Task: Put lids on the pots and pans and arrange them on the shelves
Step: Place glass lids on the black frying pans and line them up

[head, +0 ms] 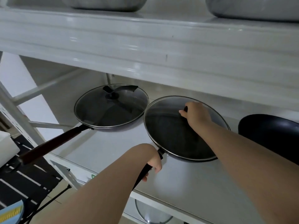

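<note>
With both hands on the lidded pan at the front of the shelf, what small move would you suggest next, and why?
Probably slide the pan a little deeper onto the shelf, then let go. The left hand holds its handle, which juts past the shelf's front edge, while the right hand steadies the glass lid by its knob. The lid looks seated, and the lidded pan beside it sits further back.

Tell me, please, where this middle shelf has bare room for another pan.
The widest bare patch of the middle shelf is at the front, between the left pan and the shelf's front edge. The back is crowded: the held pan nearly meets the left pan, and a dark lidless pan fills the right.
</note>
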### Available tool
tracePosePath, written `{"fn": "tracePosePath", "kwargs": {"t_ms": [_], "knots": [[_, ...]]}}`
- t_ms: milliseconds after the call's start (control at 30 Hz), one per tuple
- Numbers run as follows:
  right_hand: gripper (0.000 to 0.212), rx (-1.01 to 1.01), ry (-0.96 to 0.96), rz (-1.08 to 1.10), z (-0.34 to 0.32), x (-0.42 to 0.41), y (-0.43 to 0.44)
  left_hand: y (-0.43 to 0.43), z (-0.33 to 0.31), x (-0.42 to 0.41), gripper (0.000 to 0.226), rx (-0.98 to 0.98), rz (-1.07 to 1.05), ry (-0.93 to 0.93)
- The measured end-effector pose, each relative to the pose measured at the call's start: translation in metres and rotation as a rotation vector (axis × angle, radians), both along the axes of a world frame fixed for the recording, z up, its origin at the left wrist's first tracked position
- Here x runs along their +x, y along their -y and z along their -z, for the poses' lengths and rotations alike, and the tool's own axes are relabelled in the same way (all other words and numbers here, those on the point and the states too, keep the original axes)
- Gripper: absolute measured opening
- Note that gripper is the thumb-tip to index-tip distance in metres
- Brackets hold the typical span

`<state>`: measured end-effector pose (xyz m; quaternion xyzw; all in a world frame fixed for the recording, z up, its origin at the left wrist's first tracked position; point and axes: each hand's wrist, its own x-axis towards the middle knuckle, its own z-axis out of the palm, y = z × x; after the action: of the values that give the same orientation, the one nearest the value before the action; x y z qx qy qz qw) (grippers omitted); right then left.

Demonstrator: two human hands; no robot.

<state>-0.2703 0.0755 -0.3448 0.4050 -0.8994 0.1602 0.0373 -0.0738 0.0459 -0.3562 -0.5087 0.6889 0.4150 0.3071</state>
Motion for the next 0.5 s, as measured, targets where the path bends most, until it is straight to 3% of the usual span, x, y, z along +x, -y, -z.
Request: {"fn": "tracePosePath", "kwargs": {"t_ms": [67,167,300,500], "knots": [[0.041,0.048,-0.032,-0.007,0.002,0.004,-0.004,-0.004,0.003,0.004,0.041,-0.084,0.013,-0.091],[0.066,0.081,0.026,0.025,0.001,0.012,-0.02,-0.013,0.005,0.008,0.032,-0.414,0.192,-0.151],[0.057,0.008,0.034,0.103,-0.011,0.021,-0.06,-0.032,-0.008,0.002,0.035,-0.65,0.316,-0.181],[0.04,0.008,-0.032,0.209,-0.025,0.035,-0.122,-0.092,-0.043,-0.046,0.024,-0.885,0.532,-0.255]]}}
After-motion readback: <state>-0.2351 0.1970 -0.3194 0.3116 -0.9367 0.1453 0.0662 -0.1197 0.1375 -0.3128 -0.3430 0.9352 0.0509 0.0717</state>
